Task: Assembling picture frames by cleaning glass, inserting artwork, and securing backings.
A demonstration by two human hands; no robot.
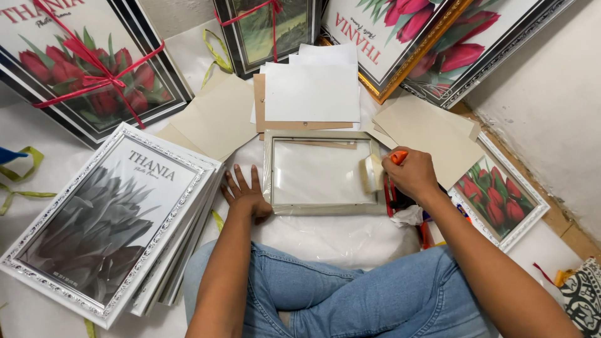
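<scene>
Picture frame (322,172), pale and glazed, lies flat on the white sheet (338,241) in front of my crossed legs, wrapped in clear film that bunches along its near edge. My left hand (245,194) rests flat just beside its left edge, fingers spread and pointing away from me, palm down, gripping nothing. My right hand (410,175) is closed around an orange-handled tool (399,156) at the frame's right edge; just left of that fist a pale strip of tape (372,173) hangs over the frame's right rail. I cannot tell whether the tool touches the tape.

Room is tight. Left of my open hand, a stack of white ornate frames (113,219) with a grey flower print comes close to the little finger, leaving only a narrow strip of bare sheet between. Beyond the frame's far edge, loose white sheets (312,91) and beige backing boards (220,116) overlap it. Right of my fist, more beige boards (432,134) and a frame with red tulips (498,200) crowd in, with a crumpled white wrap (408,216) just below my wrist. The only open stretch is the white sheet between the frame's near edge and my knees.

Both forearms reach forward over my jeans (350,294), the left nearly straight, the right angled inward with the wrist bent.
</scene>
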